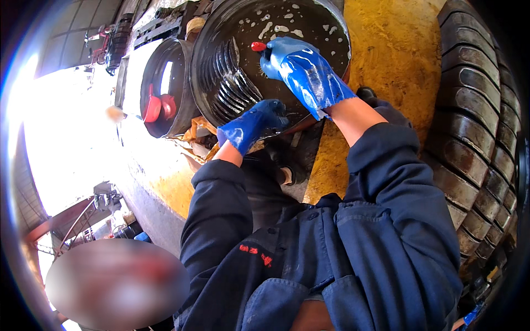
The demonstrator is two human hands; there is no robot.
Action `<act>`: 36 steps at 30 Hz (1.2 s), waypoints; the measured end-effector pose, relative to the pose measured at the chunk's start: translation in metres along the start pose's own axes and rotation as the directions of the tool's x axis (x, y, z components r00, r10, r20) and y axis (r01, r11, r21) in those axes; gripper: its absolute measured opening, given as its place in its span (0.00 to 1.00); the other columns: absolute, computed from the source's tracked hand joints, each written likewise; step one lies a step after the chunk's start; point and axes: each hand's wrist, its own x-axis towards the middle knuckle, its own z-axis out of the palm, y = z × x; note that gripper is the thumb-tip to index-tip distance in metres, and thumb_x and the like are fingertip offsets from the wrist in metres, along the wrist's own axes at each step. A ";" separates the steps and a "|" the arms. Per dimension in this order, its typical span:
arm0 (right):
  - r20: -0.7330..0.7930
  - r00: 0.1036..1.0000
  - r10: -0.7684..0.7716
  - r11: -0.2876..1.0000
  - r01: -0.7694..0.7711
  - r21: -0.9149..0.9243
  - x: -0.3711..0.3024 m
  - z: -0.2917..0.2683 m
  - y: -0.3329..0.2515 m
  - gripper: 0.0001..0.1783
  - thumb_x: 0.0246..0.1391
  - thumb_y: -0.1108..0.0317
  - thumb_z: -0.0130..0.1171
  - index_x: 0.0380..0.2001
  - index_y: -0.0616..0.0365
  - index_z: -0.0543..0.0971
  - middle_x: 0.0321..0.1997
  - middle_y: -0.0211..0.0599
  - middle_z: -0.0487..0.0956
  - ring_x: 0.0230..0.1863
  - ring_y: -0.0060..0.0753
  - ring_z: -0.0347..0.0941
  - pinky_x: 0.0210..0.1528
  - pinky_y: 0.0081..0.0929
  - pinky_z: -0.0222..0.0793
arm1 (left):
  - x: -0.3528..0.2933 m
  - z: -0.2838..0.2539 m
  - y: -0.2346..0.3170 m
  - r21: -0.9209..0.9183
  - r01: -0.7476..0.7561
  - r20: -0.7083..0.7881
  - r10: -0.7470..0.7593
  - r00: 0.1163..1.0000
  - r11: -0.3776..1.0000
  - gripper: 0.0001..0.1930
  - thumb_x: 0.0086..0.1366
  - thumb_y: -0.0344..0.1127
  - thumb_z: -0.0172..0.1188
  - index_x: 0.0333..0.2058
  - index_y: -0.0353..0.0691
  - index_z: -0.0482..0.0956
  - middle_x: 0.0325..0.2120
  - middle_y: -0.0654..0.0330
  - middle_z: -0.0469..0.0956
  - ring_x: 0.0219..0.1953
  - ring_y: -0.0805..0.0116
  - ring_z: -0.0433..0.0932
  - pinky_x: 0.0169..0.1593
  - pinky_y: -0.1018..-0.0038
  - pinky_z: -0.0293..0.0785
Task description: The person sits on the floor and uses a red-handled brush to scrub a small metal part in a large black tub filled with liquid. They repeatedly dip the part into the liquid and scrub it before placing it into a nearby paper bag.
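Blue-gloved, the right hand (287, 55) is closed on a red grip (258, 47) over the tub (194, 77); whether anything is held by the nearer left hand (266, 115) cannot be told. The ribbed part (233, 83), at the tub's left, seems already wetted; what remains cannot be judged.

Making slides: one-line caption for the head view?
At a tub of murky liquid, a blue-gloved right hand holds a red object, the left hand beside a ribbed dark part.
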 end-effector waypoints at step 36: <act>0.193 0.974 0.116 0.979 -0.080 -0.186 -0.007 0.068 0.051 0.21 0.51 0.55 0.61 0.40 0.61 0.85 0.43 0.59 0.83 0.48 0.61 0.80 0.49 0.45 0.76 | -0.061 0.042 0.066 0.022 0.033 -0.600 -0.013 0.800 0.999 0.16 0.63 0.49 0.65 0.44 0.48 0.86 0.40 0.52 0.85 0.43 0.47 0.83 0.47 0.58 0.79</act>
